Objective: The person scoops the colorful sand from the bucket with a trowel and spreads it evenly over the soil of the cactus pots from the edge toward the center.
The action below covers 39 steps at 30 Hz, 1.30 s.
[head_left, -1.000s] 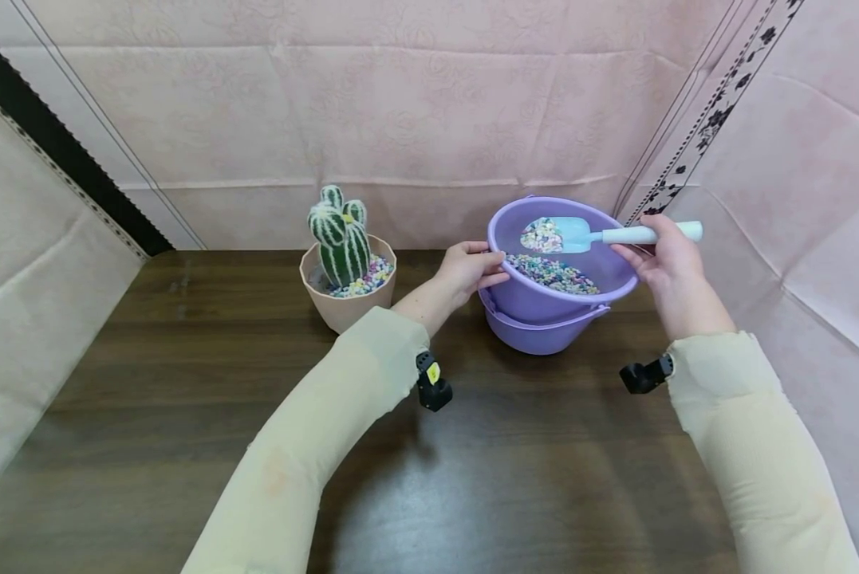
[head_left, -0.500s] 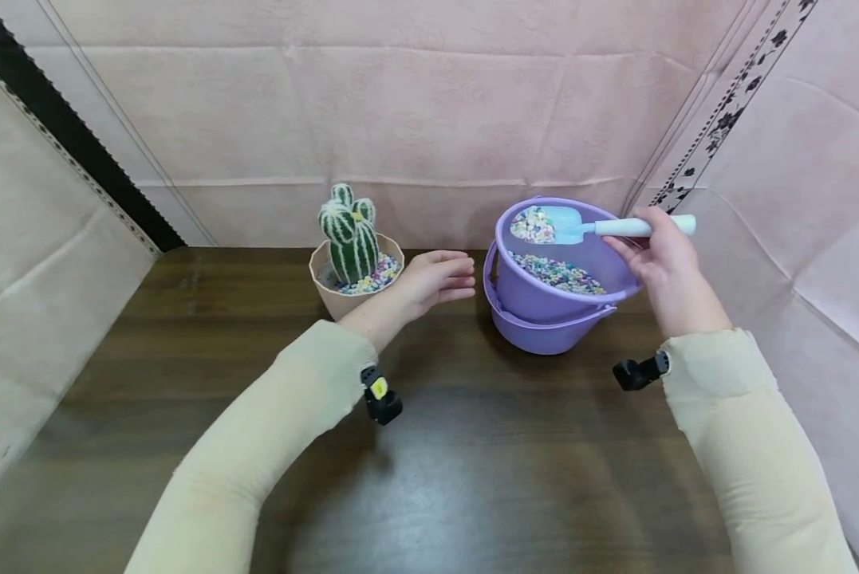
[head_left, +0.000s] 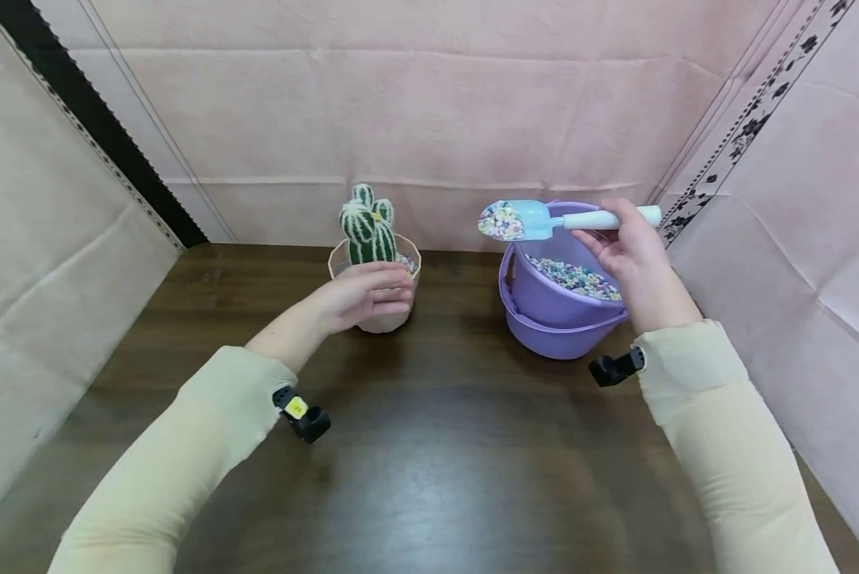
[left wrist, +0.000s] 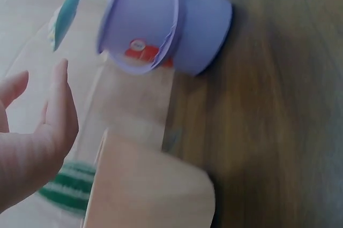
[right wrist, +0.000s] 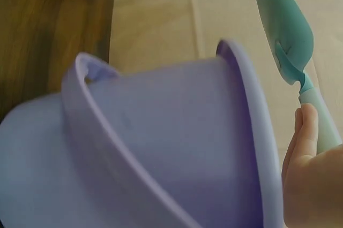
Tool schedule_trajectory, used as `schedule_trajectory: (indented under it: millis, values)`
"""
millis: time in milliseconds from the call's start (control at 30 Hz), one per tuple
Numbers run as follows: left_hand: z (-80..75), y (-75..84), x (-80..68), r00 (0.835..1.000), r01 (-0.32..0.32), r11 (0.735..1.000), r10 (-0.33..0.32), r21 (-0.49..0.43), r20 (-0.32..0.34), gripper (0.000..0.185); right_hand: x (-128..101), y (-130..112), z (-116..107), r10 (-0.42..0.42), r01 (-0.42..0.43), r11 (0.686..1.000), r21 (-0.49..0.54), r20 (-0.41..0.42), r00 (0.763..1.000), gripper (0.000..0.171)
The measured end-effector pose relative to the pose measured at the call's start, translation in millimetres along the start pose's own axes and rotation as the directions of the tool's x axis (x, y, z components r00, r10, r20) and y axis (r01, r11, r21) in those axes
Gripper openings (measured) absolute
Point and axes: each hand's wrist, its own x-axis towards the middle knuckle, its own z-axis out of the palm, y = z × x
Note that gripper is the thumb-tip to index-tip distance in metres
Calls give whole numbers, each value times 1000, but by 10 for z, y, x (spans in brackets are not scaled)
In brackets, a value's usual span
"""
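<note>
My right hand grips the pale handle of a light blue garden trowel, whose blade carries a heap of multicoloured pebbles. The trowel is level above the left rim of a purple bucket, which holds more such pebbles. In the right wrist view the trowel shows its underside. My left hand is in front of a beige pot with a green-and-white cactus, fingers relaxed and holding nothing. Whether it touches the pot I cannot tell. The hand hides part of the pot.
The bucket's handle hangs down around its front. All stand on a dark wooden table. A pale pink cloth wall rises close behind pot and bucket, and another cloth side closes off the right.
My left hand has let go of the bucket rim and moved left to the pot. The loaded trowel has moved left from over the bucket's middle to past its left rim.
</note>
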Motion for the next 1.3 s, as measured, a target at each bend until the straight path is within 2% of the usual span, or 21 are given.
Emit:
schedule_trajectory:
  millis: [167,300,433,633,800,967,1067,1200,1300]
  values:
    - [-295,62,-202,1000,-27,1000,27,4,-3,46,25,127,105,34,-33,999,-19,21,999,23]
    - [-573,130,-294,997,-61,998,60,-16,-41,30,31,227,185,36,-34,998,-58,38,999,21]
    - [-835,152,-264,991,-68,994,57,-89,-125,15,27,296,217,32,-28,996,-79,43,999,17]
    - [-1136,104,-188,972,-42,987,5,-155,-234,21,-3,385,264,37,-32,995,-98,51,998,12]
    - [-1217,46,-114,961,-32,987,-13,-159,-275,18,-14,456,292,39,-33,992,-123,49,998,12]
    - [-1193,-25,32,959,-2,995,-25,-96,-283,13,-13,537,318,30,-22,990,-141,50,998,15]
    - [-1164,-79,114,952,24,996,-47,-80,-304,13,-2,582,326,31,-24,991,-134,47,998,14]
    - [-1125,-122,164,936,68,995,-90,-76,-341,37,-3,627,349,33,-27,991,-129,44,998,15]
    - [-1098,-134,165,926,82,995,-96,-55,-364,55,-4,654,370,32,-25,991,-135,50,998,18]
